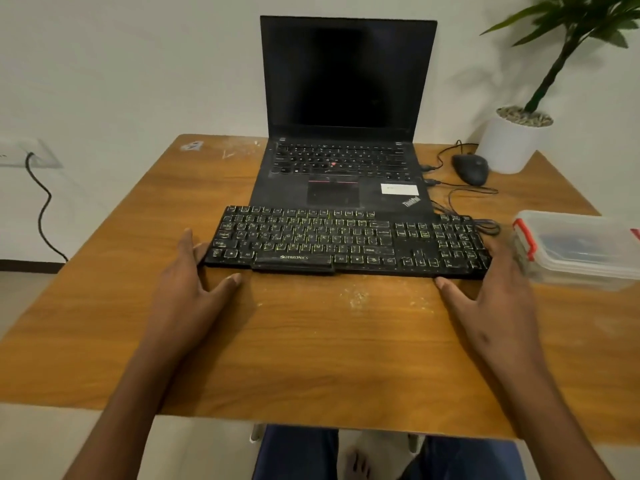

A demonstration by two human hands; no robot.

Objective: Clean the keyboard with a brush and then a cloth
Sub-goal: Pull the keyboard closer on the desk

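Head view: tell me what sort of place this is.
Probably a home or small office desk: an open laptop, an external keyboard and a wired mouse on a wooden table against a plain wall.

The keyboard (346, 242) is black with pale yellow-green key legends, and the laptop (343, 112) behind it is black with a red dot among its keys. The table (311, 341) is honey-brown wood grain with pale specks; at its right edge stands a clear box (578, 251) with red clasps, and at the far right corner a white pot (512, 143) with green leaves.
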